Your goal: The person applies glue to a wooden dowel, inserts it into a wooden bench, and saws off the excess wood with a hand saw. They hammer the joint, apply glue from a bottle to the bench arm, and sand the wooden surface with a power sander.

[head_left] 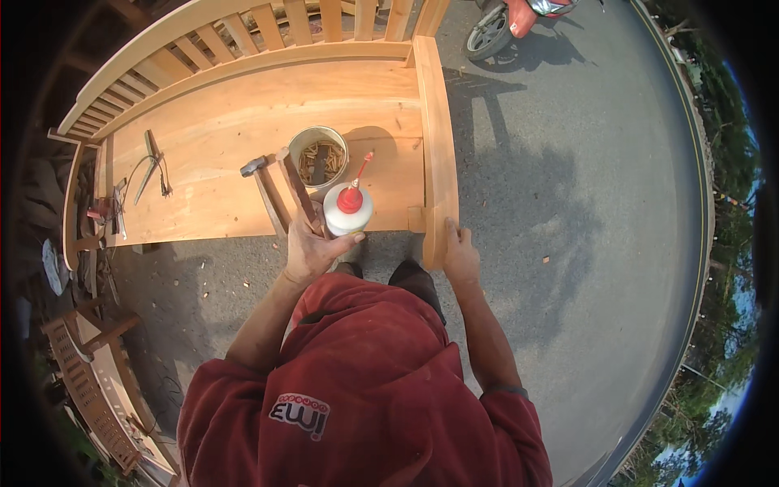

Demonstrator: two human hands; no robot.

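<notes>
Near the front edge of the tabletop [223,122], a hammer [266,195] is seen. A white bottle [344,214] is held at that edge, wrapped by the left hand's [310,250] grip, before a bucket [343,161]. The right-end armrest [440,154] is touched by the right hand [462,256]; its grip's closure cannot be told.

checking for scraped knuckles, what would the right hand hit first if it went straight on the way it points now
Most likely the long, flat, pale wooden armrest: the right hand already seems to touch its near end, though the exact depth is unclear.
</notes>
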